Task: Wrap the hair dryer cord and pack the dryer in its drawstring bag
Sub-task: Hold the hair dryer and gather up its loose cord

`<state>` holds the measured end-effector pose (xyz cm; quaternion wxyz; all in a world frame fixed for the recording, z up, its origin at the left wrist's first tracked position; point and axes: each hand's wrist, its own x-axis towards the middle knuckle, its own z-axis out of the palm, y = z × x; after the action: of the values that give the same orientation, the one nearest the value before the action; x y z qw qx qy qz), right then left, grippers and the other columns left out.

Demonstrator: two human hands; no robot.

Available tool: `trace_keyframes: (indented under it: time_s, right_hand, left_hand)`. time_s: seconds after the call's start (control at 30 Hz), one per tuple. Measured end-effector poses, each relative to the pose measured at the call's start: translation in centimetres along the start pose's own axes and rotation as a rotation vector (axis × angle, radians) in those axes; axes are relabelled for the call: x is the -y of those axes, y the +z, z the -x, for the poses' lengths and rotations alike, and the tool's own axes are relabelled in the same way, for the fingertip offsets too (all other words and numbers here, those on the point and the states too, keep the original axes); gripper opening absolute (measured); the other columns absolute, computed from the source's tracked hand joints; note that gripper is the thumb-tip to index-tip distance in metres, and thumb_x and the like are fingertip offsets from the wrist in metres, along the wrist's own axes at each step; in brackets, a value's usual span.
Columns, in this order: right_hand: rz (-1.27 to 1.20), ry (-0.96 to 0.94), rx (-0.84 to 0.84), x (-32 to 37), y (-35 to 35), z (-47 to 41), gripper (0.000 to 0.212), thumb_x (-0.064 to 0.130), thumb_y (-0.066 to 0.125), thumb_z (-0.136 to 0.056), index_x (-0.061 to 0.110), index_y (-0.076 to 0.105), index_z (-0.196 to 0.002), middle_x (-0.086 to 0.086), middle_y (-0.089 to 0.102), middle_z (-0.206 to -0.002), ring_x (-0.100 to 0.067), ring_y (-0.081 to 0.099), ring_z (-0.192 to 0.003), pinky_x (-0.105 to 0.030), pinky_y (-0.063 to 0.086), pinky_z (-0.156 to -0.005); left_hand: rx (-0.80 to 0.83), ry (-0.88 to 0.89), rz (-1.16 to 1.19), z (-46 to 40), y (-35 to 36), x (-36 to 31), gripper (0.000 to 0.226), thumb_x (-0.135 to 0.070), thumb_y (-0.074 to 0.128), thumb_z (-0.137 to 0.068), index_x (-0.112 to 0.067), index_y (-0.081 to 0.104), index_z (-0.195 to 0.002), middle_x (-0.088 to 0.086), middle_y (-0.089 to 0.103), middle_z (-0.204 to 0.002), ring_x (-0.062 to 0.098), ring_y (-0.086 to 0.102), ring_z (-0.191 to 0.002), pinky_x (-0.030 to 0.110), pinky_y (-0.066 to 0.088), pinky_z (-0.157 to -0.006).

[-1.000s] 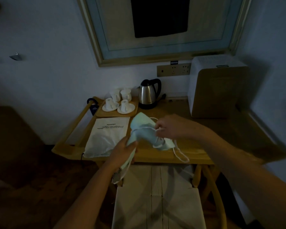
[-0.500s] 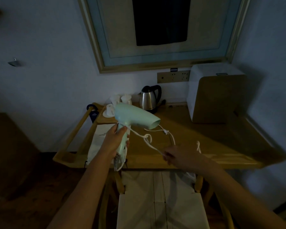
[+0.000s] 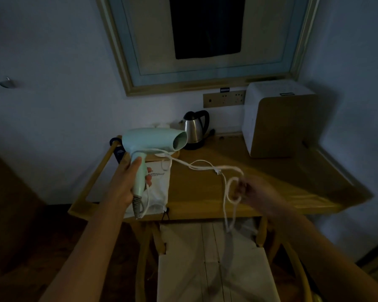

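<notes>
A pale green hair dryer [image 3: 150, 141] is held upright above the left part of the wooden desk [image 3: 260, 184], nozzle pointing right. My left hand [image 3: 127, 182] grips its handle. The white cord [image 3: 196, 165] leaves the handle's base, loops up past the barrel and stretches right across the desk to my right hand [image 3: 249, 190]. That hand is closed on a loop of the cord, and the rest hangs down over the desk's front edge. The white drawstring bag [image 3: 159, 188] lies flat on the desk behind the dryer's handle, partly hidden.
A steel kettle [image 3: 194, 129] stands at the back of the desk beside cups, mostly hidden by the dryer. A white and wood box [image 3: 279, 125] sits at the back right below a wall socket strip [image 3: 224, 98]. A chair with a white seat [image 3: 212, 264] stands in front.
The dryer came off the desk and rose higher in my left hand. My right hand drew the cord out to the right and now holds a loop of it.
</notes>
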<state>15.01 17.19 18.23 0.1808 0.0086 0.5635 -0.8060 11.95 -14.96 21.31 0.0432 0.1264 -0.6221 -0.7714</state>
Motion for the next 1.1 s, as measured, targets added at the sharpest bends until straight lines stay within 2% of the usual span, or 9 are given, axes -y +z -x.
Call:
trace_keyframes:
  time_s: [0.1, 0.33, 0.5, 0.63, 0.73, 0.83, 0.9, 1.03, 1.1]
  right_hand:
    - [-0.088, -0.159, 0.063, 5.2, 2.8, 1.1, 0.024, 0.019, 0.041, -0.094, 0.008, 0.061, -0.086, -0.005, 0.060, -0.072, -0.017, 0.061, -0.068, -0.033, 0.054, -0.068]
    - [0.252, -0.526, 0.352, 11.4, 8.6, 6.2, 0.023, 0.029, 0.056, -0.073, 0.023, 0.074, -0.087, 0.001, 0.074, -0.085, -0.014, 0.070, -0.084, -0.023, 0.057, -0.069]
    - [1.052, -0.838, 0.096, 11.7, 8.5, 7.7, 0.024, 0.017, 0.058, -0.082, 0.027, 0.064, -0.103, 0.007, 0.071, -0.078, -0.001, 0.066, -0.068, -0.009, 0.049, -0.054]
    - [1.507, -0.572, -0.210, 7.0, 6.0, 5.5, 0.022, 0.023, 0.050, -0.092, 0.028, 0.063, -0.109, 0.016, 0.056, -0.072, -0.001, 0.052, -0.059, -0.012, 0.042, -0.055]
    - [1.618, -0.203, 0.139, 0.0, 4.3, 4.1, 0.027, 0.027, 0.046, -0.095, 0.023, 0.057, -0.119, 0.003, 0.065, -0.103, -0.001, 0.056, -0.085, -0.008, 0.041, -0.075]
    - [1.553, 0.122, 0.437, -5.5, 3.8, 2.9, 0.050, 0.033, 0.049, -0.093, 0.021, 0.035, -0.139, -0.010, 0.045, -0.142, -0.023, 0.046, -0.126, -0.034, 0.039, -0.105]
    - [1.360, -0.042, 0.281, -5.4, 4.6, 1.5, 0.054, 0.036, 0.045, -0.095, 0.021, 0.026, -0.144, -0.006, 0.036, -0.148, -0.020, 0.039, -0.132, -0.028, 0.034, -0.105]
    - [0.982, -0.463, -0.141, -2.2, 8.1, -1.6, 0.054, 0.021, 0.055, -0.091, 0.015, 0.034, -0.140, -0.009, 0.045, -0.140, -0.023, 0.046, -0.125, -0.026, 0.037, -0.099]
    - [0.917, -0.592, -0.163, -1.5, 9.4, -3.0, 0.052, 0.023, 0.057, -0.090, 0.018, 0.039, -0.138, -0.004, 0.046, -0.142, -0.014, 0.044, -0.126, -0.029, 0.037, -0.103]
  left_hand:
    - [-0.015, -0.079, 0.061, -0.2, 0.0, 0.6, 0.026, -0.027, 0.051, -0.094, -0.007, 0.053, -0.110, 0.013, 0.056, -0.076, 0.012, 0.054, -0.040, 0.021, 0.047, -0.040]
    - [0.018, -0.153, 0.042, -0.8, 1.6, 0.3, 0.020, -0.030, 0.046, -0.096, -0.011, 0.051, -0.101, 0.011, 0.055, -0.075, 0.011, 0.052, -0.036, 0.018, 0.045, -0.037]
    - [0.068, -0.104, 0.040, -0.8, 2.2, -0.2, 0.013, -0.025, 0.048, -0.096, -0.015, 0.054, -0.100, 0.012, 0.056, -0.078, 0.010, 0.054, -0.038, 0.019, 0.046, -0.039]
    - [0.024, -0.098, 0.115, -1.3, 1.8, -0.8, 0.014, -0.025, 0.050, -0.095, -0.013, 0.056, -0.095, 0.011, 0.058, -0.075, 0.011, 0.053, -0.038, 0.020, 0.047, -0.041]
    - [0.025, -0.092, 0.166, -1.6, 1.9, -1.5, 0.023, -0.028, 0.048, -0.096, -0.007, 0.052, -0.101, 0.005, 0.060, -0.061, 0.011, 0.053, -0.038, 0.018, 0.045, -0.039]
    - [0.074, -0.083, 0.154, -0.8, 2.5, -1.9, 0.023, -0.028, 0.048, -0.096, -0.006, 0.051, -0.104, 0.009, 0.057, -0.073, 0.010, 0.053, -0.039, 0.019, 0.045, -0.039]
    - [0.136, -0.093, 0.141, 0.1, 2.9, -1.9, 0.019, -0.026, 0.050, -0.095, -0.009, 0.055, -0.101, 0.010, 0.056, -0.077, 0.011, 0.052, -0.041, 0.020, 0.046, -0.040]
    - [0.193, -0.103, 0.080, 1.7, 4.1, -1.1, 0.020, -0.027, 0.050, -0.094, -0.009, 0.057, -0.099, 0.012, 0.061, -0.073, 0.012, 0.053, -0.043, 0.022, 0.045, -0.044]
    - [0.220, -0.128, 0.127, 2.3, 4.5, -0.8, 0.021, -0.026, 0.049, -0.094, -0.007, 0.057, -0.101, 0.012, 0.060, -0.074, 0.012, 0.052, -0.044, 0.022, 0.046, -0.043]
